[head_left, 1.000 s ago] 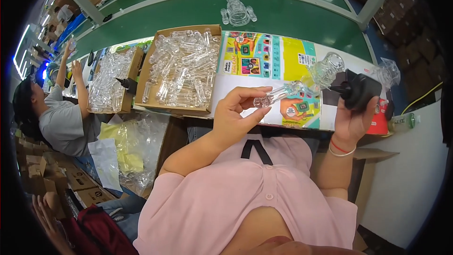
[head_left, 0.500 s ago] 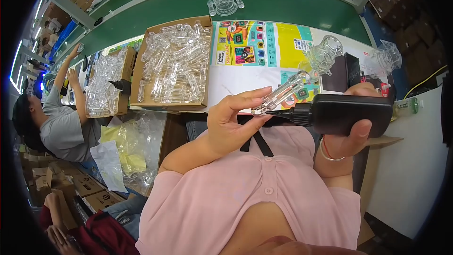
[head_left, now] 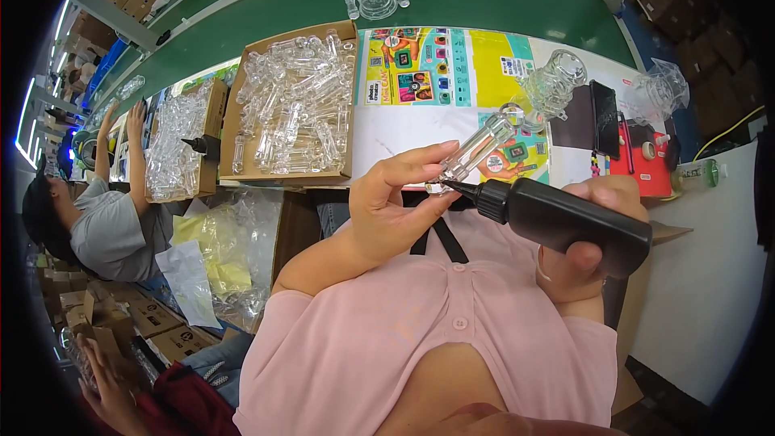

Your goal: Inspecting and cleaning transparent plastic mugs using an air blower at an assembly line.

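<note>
Between the fingertips of my left hand (head_left: 395,202) is a clear tube-shaped plastic piece (head_left: 478,149), tilted up and to the right. My right hand (head_left: 601,226) grips a black squeeze bottle (head_left: 577,222) with a pointed nozzle. The nozzle tip meets the near end of the clear piece, close to my left fingertips; whether any liquid comes out is too small to see. Just beyond stands a larger clear plastic assembly (head_left: 553,85) on the printed sheets.
A cardboard tray (head_left: 351,105) full of clear tube pieces lies left of centre, with a second filled box (head_left: 211,125) beside it. A phone (head_left: 604,121), a red board (head_left: 646,165) and another clear assembly (head_left: 662,93) lie at right. Co-workers sit at left.
My right hand has lowered and tilted the black bottle, its nozzle now pointing up and left at the clear piece. The co-worker's raised arm at left has come down.
</note>
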The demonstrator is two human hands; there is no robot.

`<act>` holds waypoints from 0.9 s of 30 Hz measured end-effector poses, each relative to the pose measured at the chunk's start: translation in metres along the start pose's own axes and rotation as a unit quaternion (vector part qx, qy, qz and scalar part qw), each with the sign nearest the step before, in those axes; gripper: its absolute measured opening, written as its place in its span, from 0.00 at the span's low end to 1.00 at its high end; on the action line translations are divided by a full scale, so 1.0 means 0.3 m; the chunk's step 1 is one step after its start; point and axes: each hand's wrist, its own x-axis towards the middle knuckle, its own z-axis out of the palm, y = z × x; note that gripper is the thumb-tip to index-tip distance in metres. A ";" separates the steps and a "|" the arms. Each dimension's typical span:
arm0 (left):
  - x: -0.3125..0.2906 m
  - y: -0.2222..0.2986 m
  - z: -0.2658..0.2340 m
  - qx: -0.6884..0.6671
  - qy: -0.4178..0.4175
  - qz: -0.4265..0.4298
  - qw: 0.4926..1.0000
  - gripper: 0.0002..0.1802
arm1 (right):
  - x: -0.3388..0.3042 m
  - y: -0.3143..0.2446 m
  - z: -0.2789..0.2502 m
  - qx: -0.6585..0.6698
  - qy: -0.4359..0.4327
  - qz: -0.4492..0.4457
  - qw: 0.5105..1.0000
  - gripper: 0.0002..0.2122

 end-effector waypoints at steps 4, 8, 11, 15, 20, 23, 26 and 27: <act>-0.006 -0.007 0.002 -0.004 0.002 -0.004 1.000 0.20 | -0.020 -0.001 0.010 0.006 0.012 0.026 1.000 0.23; -0.004 -0.011 -0.005 0.023 -0.014 0.018 0.999 0.20 | 0.004 0.001 0.047 -0.034 0.058 0.067 0.996 0.27; -0.007 -0.009 -0.006 0.045 -0.020 0.017 0.999 0.20 | 0.014 0.010 0.052 -0.002 0.090 0.136 0.987 0.28; -0.008 0.001 -0.001 0.077 -0.021 0.009 0.997 0.18 | 0.031 0.030 0.048 0.029 0.100 0.121 0.987 0.26; -0.005 0.009 -0.011 0.143 -0.040 0.010 0.989 0.19 | 0.034 0.026 0.036 0.033 0.083 0.122 0.988 0.25; 0.006 0.018 -0.017 0.182 -0.053 0.028 0.982 0.20 | 0.026 0.010 0.020 0.003 0.061 0.131 0.989 0.27; 0.015 0.022 -0.022 0.214 -0.067 0.047 0.973 0.21 | 0.028 0.015 -0.021 -0.016 -0.001 0.017 1.000 0.22; 0.021 0.023 -0.021 0.224 -0.076 0.053 0.970 0.21 | 0.023 0.007 -0.025 -0.018 0.001 0.019 1.000 0.22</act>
